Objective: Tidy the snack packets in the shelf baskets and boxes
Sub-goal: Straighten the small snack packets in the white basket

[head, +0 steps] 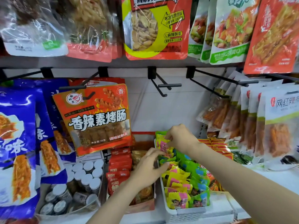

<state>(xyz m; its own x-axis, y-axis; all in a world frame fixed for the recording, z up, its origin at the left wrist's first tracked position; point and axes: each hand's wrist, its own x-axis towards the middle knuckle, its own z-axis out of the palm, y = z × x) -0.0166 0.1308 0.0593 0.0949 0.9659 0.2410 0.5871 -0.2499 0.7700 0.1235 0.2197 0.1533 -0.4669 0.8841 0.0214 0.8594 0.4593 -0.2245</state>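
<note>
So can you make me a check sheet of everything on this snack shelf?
Surface: white shelf, bare at the right.
Job's things: white basket full of yellow and green packets; red packets in rows in the box beside it.
Clutter: small jars in a clear tub at the left.
Hands: left hand rests on the packets; right hand pinches a pink packet.
Cables: nothing seen.
Surroundings: hanging bags above; one empty hook.

White shop shelf has a white slotted plastic basket sitting on it, a red cardboard box just left, then a clear box of white-capped jars beside that.
</note>
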